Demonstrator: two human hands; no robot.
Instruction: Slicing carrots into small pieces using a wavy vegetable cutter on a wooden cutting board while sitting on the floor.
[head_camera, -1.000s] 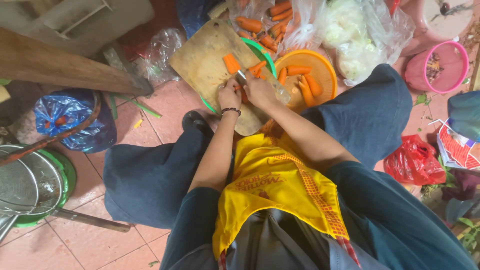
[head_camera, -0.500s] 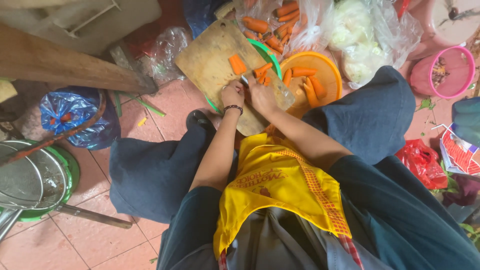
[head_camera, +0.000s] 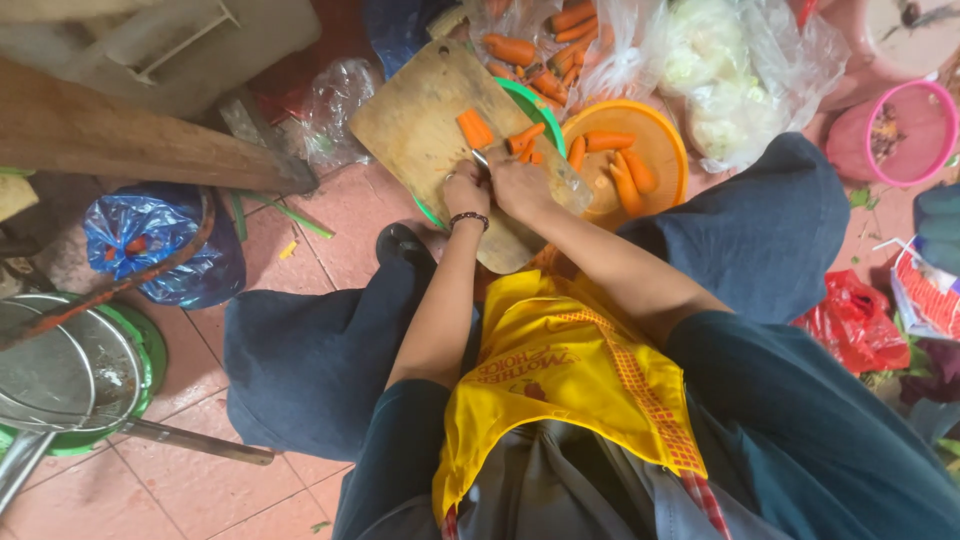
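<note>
Wooden board (head_camera: 420, 120), carrot pieces (head_camera: 476, 128) beside hands (head_camera: 495, 185)

Bare forearms, dark beaded bracelet (head_camera: 468, 219) on left wrist, ring on a left finger, yellow apron (head_camera: 560, 385) with red woven strap, dark teal sleeves, navy trousers

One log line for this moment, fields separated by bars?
hands together on board | knife at carrot pieces | carrots in orange bowl

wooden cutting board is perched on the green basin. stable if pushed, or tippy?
Likely tippy: the wooden cutting board overhangs the green basin rim on both sides. Both hands, left hand and right hand, seem to steady it. It looks stiff and fairly heavy.
</note>
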